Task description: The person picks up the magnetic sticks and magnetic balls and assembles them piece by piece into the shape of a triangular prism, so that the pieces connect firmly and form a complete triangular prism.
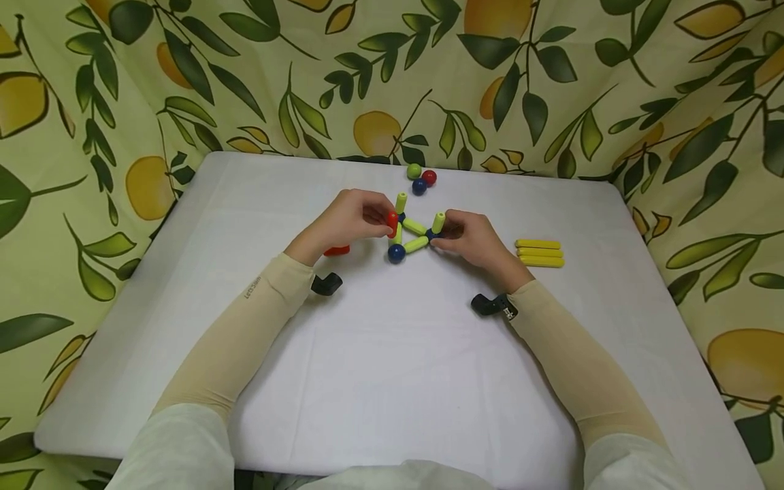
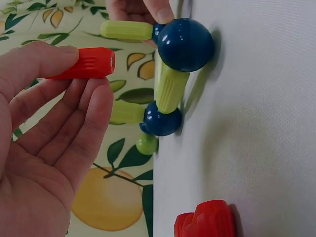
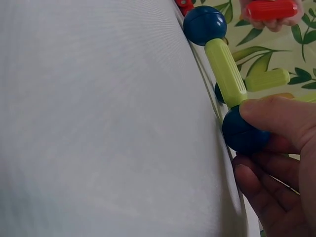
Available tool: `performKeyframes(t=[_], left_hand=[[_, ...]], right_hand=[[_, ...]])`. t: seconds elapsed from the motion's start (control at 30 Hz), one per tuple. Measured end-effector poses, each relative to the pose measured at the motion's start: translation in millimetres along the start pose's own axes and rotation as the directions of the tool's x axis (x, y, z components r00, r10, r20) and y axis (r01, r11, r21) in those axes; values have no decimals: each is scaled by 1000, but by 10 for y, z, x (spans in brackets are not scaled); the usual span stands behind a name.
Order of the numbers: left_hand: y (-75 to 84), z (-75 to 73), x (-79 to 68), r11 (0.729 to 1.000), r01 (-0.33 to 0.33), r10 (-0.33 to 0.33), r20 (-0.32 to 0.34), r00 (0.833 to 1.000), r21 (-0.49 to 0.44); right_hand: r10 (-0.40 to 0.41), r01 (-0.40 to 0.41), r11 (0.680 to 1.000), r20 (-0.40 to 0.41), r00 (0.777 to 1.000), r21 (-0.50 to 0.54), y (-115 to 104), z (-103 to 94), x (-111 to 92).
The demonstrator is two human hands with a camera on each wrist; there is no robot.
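Pinching a red rod (image 2: pixel 94 63) in your left hand (image 1: pixel 360 212), you grip a blue ball (image 3: pixel 244 133) of the yellow-green rod triangle (image 1: pixel 416 245) with your right hand (image 1: pixel 476 239).

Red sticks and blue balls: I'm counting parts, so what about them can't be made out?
Head view: loose red sticks, partly covered by the left hand.
Left wrist view: loose red sticks, cut off by the bottom edge.
Left wrist view: held red stick, one end hidden by that hand.
Right wrist view: near blue ball, partly covered by the right hand.
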State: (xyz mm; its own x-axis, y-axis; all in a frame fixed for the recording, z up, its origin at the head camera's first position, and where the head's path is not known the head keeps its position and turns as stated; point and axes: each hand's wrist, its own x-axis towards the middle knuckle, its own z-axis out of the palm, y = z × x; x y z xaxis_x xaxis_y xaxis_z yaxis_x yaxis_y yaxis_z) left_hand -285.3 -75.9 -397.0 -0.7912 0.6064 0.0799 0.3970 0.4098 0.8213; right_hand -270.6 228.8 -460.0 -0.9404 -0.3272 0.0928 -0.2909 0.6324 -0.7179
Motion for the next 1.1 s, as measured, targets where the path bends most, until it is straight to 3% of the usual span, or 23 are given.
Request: performKeyframes(t=[0.57,0.9,1.1], left_hand=[[-62,190,19,1000,-5,3,84,996,20],[-66,187,7,999,-16,12,87,996,45],[-97,188,-8,991,40,-57,135,989,127]], right_hand=[[-12,12,1000,-18,1000,14,28,17,-36],[-8,8,1000,-9,1000,6,11,8,-19],[7,-7,1000,19,1000,-1,-4,5,-10]])
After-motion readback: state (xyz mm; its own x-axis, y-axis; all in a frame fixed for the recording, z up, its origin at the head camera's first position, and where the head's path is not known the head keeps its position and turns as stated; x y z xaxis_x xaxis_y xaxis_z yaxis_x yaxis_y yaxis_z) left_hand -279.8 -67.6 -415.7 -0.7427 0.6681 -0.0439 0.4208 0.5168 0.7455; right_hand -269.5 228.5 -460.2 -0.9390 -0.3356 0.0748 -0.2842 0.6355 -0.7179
